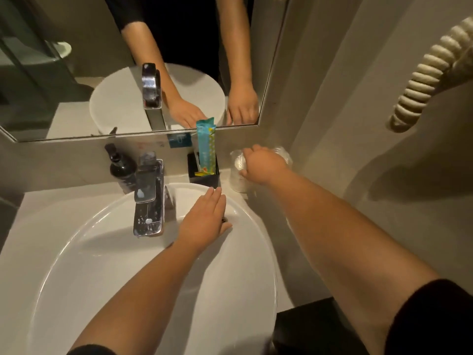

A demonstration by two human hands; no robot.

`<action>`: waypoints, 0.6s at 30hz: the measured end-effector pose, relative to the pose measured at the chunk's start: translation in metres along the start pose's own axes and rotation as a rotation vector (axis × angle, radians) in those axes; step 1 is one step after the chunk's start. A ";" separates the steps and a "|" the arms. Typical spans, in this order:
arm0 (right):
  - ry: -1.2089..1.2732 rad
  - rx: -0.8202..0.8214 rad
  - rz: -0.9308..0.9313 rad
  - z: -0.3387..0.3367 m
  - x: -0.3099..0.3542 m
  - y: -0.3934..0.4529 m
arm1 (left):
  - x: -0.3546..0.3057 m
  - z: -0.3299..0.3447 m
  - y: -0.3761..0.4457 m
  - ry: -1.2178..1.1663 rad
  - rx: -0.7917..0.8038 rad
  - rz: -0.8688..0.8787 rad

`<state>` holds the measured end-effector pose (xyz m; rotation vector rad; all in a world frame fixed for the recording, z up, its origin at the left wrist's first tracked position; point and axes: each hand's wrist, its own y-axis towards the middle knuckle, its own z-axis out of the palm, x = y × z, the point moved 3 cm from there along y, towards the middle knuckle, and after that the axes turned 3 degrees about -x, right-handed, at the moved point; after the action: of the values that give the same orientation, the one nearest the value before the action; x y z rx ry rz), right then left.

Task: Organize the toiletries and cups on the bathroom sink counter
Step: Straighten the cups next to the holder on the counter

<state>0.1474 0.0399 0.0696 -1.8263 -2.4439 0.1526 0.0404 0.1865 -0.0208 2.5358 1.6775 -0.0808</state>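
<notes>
Dim bathroom, white counter under a mirror, and the right hand is out at the far right corner, fingers curled down over the top of the wrapped cups, apparently gripping them, likely to lift or shift them into line. The left hand lies flat and open over the sink rim, holding nothing, probably bracing the reach. Just left of the cups a black holder stands a teal packet upright, with the tap and dark bottle further left.
</notes>
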 end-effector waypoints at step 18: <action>-0.028 0.107 -0.226 0.019 0.001 0.044 | 0.003 0.013 -0.001 0.045 -0.178 0.037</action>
<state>0.1866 0.0529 0.0447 -1.5033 -2.5828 0.2881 0.0407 0.1877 -0.0340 2.4526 1.5749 0.1246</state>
